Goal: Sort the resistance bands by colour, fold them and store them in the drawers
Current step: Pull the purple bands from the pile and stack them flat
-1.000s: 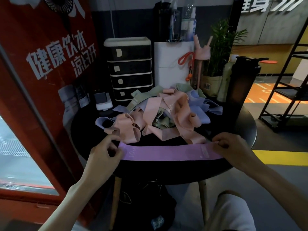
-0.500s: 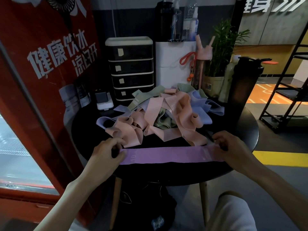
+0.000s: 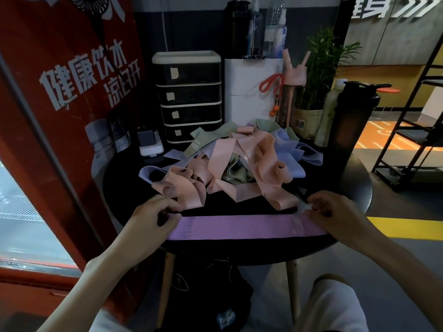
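The flat lilac-purple elastic fabric resistance band [image 3: 242,226] lies drawn out in a straight strip along the near edge of the round black surface [image 3: 354,188]. It sits just on the near side of the tangled pile of pink, sage-green and pale lavender bands [image 3: 230,168] heaped at the middle. The band looks light, soft and limp, a wide loop pressed flat into two layers. It should crease readily, but will probably spring or slide open unless each fold is pressed down. Its fabric face seems unlikely to skate on the surface. The two ends are the sensible places to take hold, since carrying one end over onto the other would halve it neatly. The left grip [image 3: 149,218] comes in from the near left with the wrist low, fingers curled over the band's left end and pinching it. The right grip [image 3: 335,212] mirrors it from the near right, fingers bent down and clenched on the right end. The black four-drawer storage unit with cream trim [image 3: 189,97] stands at the far side with its drawers closed, well apart from the band.
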